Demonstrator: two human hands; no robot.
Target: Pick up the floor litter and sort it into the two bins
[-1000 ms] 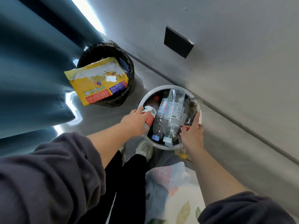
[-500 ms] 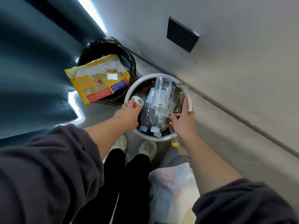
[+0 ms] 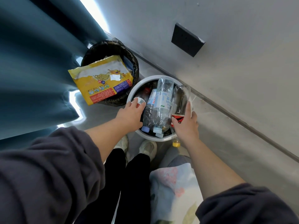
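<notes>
Now both hands are at the white bin (image 3: 155,140), already packed w/ clear water bottles (image 3: 161,101). The left hand (image 3: 131,117) is curled round a dark bottle (image 3: 140,101) w/ a red-and-white label, down inside the bin's left side. Vs. a sec ago it sits lower among the others, w/ less of the red label showing. The right hand (image 3: 186,125) grips a clear bottle (image 3: 181,97) round its red label, thumb & fingers wrapped. That one lies across the bin's right rim, base toward the wall, its yellow cap (image 3: 176,144) poking out past the near rim. It's placed much as before, so prob. not really in yet. The black bin (image 3: 135,68) stands just beside, by the curtain (image 3: 32,62), w/ a yellow packet (image 3: 100,80) lying across its top. My read: both bottles are going to the correct bin, but it's v. full. The left one looks ready to release. The right one needs wedging in, or it may roll off onto the floor.
</notes>
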